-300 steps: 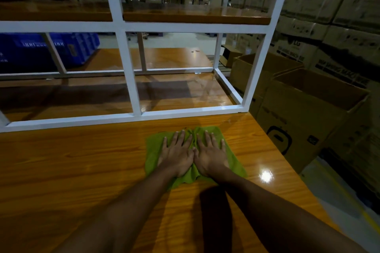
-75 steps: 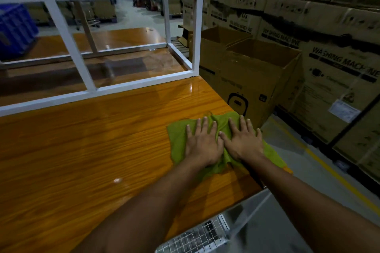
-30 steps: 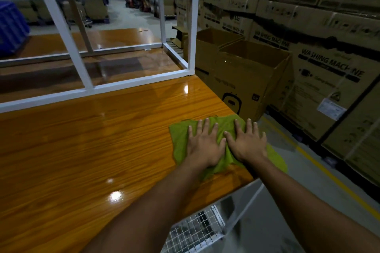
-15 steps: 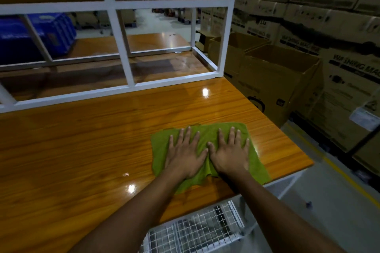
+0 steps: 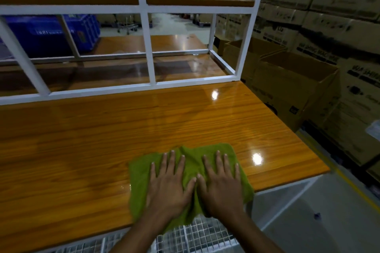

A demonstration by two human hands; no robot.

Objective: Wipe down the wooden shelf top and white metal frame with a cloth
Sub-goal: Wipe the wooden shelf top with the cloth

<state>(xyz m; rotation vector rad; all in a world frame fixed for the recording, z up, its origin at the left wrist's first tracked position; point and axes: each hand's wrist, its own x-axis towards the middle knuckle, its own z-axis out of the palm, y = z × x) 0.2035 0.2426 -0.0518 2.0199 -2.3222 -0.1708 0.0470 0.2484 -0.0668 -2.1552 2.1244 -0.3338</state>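
A green cloth [image 5: 189, 158] lies flat on the glossy wooden shelf top [image 5: 102, 139], at its near edge and toward the right end. My left hand [image 5: 168, 187] and my right hand [image 5: 222, 185] press side by side on the cloth, palms down, fingers spread, thumbs almost touching. The cloth's near hem hangs slightly over the front edge. Behind the top stands the white metal frame [image 5: 151, 51], with uprights, a low rail and an upper rail under a second wooden shelf.
Open cardboard boxes [image 5: 292, 88] stand on the floor right of the shelf, with stacked printed cartons [image 5: 339, 16] behind them. A wire mesh rack [image 5: 195, 238] shows below the front edge. A blue crate [image 5: 51, 35] sits beyond the frame at the left.
Both hands have slid the cloth back toward me and leftward, from the right end to the near front edge. The view has tilted down and turned left.
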